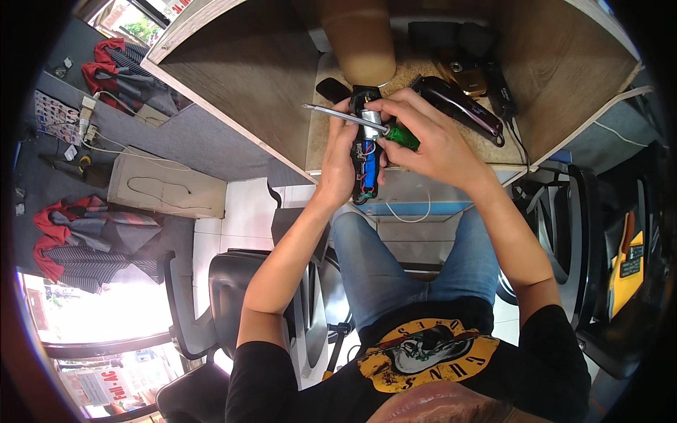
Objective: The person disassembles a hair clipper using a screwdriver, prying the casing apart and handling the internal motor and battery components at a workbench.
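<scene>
My left hand (340, 166) is closed round an opened hair clipper (357, 185), which stands nearly upright over the shelf's front edge. Its silver motor (371, 127) and a blue battery (369, 166) with thin wires lie exposed in the black casing. A screwdriver (403, 137) with a green handle is held in my right hand (438, 139), its shaft crossing the motor and its tip pointing left, past my left fingers. The right thumb and fingertips also reach to the motor and casing. Beside the left fingers, a black rounded piece (333, 89) rests on the shelf.
On the shelf (319, 145) stand a tan cylinder (357, 46), a dark purple hair clipper (460, 107), a gold clipper (462, 77) and a black corded trimmer (501, 97). Wooden side panels (247, 77) flank it. Black chairs (243, 296) are on both sides; a white cable (411, 220) hangs below.
</scene>
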`<state>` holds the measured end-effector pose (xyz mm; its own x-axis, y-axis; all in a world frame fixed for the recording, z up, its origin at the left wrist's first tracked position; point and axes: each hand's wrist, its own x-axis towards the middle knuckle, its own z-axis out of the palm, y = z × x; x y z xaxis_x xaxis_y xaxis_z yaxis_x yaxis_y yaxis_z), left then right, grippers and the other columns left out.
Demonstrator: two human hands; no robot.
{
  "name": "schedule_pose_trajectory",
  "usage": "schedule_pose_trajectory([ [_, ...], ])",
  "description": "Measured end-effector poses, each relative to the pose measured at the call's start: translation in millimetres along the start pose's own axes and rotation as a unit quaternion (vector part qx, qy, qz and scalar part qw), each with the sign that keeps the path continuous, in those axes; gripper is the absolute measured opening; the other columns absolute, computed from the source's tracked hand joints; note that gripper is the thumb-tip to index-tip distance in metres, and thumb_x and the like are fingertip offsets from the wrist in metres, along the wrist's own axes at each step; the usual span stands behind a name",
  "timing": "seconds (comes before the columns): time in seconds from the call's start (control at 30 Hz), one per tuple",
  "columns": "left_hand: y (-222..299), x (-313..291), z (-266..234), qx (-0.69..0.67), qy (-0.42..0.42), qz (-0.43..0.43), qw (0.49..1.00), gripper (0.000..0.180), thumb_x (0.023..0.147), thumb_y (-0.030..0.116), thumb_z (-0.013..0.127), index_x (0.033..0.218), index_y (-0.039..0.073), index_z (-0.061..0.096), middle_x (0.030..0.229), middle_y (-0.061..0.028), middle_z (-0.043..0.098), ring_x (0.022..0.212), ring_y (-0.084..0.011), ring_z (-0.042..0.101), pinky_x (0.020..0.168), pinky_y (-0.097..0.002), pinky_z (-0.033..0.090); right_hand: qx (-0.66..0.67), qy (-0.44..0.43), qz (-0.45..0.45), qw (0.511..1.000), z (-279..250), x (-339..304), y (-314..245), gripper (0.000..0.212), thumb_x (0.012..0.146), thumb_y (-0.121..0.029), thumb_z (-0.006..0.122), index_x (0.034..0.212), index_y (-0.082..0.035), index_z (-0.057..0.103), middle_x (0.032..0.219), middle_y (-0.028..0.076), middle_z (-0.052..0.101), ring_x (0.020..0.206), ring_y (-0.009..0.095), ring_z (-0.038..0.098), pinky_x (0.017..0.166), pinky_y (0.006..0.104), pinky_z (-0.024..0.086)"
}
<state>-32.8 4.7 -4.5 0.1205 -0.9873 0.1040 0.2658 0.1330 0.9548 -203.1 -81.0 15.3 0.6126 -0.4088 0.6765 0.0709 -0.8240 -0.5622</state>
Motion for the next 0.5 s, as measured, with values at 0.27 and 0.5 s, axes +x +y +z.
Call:
schedule_pose_trajectory([
  [0.27, 0.6, 0.3, 1.1, -0.004, 0.008, -0.005, 1.000, 0.041, 0.111, 0.040, 0.035, 0.146, 0.019, 0.030, 0.084, -0.0102, 0.062, 0.055, -0.0208, 0.064, 0.045, -0.0324, 0.057, 0.023, -0.016, 0.026, 0.999, -1.7, 2.7, 1.6, 0.045, 0.087, -0.005, 0.075, 0.131, 0.000, 0.064, 0.107, 0.011, 0.061, 0.098, 0.024, 0.064, 0.085, 0.0342, 0.053],
  [0.5, 3.3, 0.1, -1.1, -0.020, -0.009, -0.017, 1.000, 0.034, 0.112, 0.035, 0.035, 0.139, 0.017, 0.027, 0.091, -0.0138, 0.060, 0.062, -0.0200, 0.064, 0.047, -0.0328, 0.057, 0.030, -0.027, 0.062, 0.997, -1.9, 5.1, -0.8, 0.043, 0.089, -0.011, 0.075, 0.129, 0.000, 0.061, 0.116, 0.012, 0.060, 0.101, 0.026, 0.064, 0.088, 0.0377, 0.053],
])
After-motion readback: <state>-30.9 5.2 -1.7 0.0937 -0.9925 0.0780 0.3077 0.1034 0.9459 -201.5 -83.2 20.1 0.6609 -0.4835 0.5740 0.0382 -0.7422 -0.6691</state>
